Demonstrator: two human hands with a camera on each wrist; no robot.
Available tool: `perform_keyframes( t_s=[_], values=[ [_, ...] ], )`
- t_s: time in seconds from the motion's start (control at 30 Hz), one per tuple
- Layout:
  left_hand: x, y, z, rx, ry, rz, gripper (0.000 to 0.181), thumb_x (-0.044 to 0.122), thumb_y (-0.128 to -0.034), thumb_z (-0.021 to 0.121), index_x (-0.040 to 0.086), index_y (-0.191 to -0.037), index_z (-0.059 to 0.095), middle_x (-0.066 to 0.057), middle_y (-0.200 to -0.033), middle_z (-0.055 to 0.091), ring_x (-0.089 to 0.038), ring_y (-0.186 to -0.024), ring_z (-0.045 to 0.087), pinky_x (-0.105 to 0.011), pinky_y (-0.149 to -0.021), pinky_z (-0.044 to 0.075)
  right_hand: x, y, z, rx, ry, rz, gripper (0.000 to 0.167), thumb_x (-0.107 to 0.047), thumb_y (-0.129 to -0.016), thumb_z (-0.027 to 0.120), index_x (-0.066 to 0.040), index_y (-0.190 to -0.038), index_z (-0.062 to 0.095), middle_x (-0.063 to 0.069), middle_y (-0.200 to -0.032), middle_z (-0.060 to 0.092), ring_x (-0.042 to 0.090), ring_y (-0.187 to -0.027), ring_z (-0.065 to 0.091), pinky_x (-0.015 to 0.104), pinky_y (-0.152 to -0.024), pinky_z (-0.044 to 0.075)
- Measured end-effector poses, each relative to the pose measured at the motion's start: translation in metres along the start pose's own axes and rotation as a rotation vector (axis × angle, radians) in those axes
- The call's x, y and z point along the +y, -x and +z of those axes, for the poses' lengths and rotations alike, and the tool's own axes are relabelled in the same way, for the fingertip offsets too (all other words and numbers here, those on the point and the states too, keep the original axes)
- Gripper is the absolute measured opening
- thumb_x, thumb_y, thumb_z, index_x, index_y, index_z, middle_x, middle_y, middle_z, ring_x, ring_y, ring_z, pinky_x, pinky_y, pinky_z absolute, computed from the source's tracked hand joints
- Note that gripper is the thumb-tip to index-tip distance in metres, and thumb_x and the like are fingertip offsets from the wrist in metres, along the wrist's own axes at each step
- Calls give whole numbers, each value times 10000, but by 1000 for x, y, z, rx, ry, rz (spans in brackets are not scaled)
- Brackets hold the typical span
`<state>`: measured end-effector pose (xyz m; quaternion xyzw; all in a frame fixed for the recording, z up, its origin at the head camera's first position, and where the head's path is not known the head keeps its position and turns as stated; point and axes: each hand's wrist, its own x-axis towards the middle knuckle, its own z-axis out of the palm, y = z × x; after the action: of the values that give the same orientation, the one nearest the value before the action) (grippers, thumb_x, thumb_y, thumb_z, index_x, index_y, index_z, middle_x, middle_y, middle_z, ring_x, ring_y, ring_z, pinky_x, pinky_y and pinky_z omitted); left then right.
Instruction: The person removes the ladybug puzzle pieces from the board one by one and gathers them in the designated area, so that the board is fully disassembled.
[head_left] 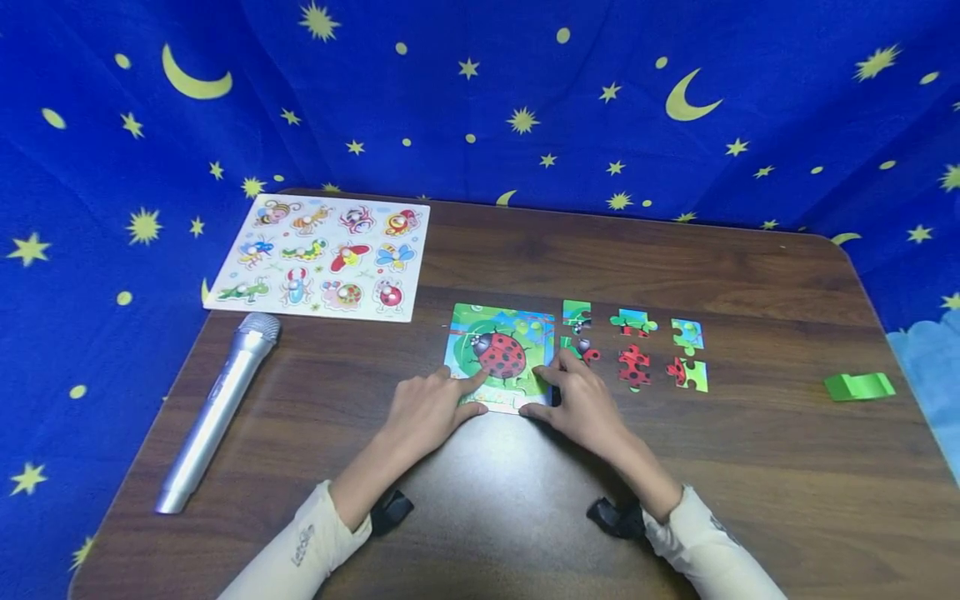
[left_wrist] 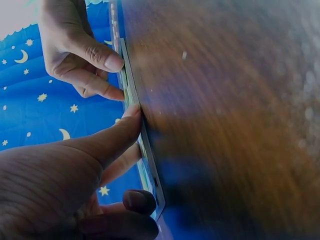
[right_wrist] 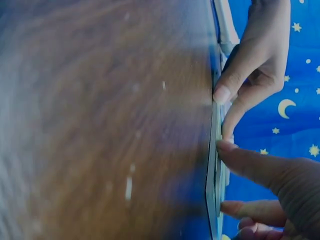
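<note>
A square ladybug puzzle board lies flat on the table, with a red ladybug on a green and blue ground. My left hand holds its front left part, thumb at the front edge and index finger over the picture. On the opposite side, my right hand holds the front right part, its thumb also at the near edge. Both wrist views show the thumbs against the board's thin edge. Just right of the board lie loose jigsaw pieces, among them a red spotted piece and a green corner piece.
An insect peg puzzle lies at the back left. Below it rests a silver microphone, slanted. A green block sits near the right edge of the brown wooden table. A blue star-patterned cloth hangs behind.
</note>
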<state>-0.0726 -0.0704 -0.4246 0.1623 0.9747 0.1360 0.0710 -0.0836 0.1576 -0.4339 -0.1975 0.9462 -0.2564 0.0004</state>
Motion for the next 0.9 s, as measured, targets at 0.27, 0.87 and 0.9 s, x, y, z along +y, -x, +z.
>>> perform_keyframes(
  t_s=[0.27, 0.87, 0.9],
  values=[
    [1, 0, 2, 22, -8, 16, 486, 533, -891, 664, 338, -1335, 632, -115, -795, 651, -207, -492, 473, -330, -447, 348, 13, 7, -9, 19, -20, -72, 586, -340, -710, 901, 13, -1145, 730, 6, -887, 468, 103, -711, 398, 221, -559, 311],
    [-1, 0, 2, 15, -8, 20, 494, 528, -890, 668, 327, -1339, 630, -83, -746, 623, -175, -479, 417, -321, -435, 329, 91, 68, -58, 78, -9, -145, 582, -228, -664, 923, 1, -1160, 722, -33, -862, 420, 38, -731, 326, 165, -585, 276],
    [-1, -1, 2, 13, -10, 20, 495, 524, -889, 671, 324, -1339, 630, -84, -739, 617, -177, -477, 415, -321, -433, 328, 95, 71, -60, 81, -12, -139, 581, -218, -664, 922, -4, -1164, 721, -42, -869, 424, 40, -736, 336, 159, -595, 275]
  ],
)
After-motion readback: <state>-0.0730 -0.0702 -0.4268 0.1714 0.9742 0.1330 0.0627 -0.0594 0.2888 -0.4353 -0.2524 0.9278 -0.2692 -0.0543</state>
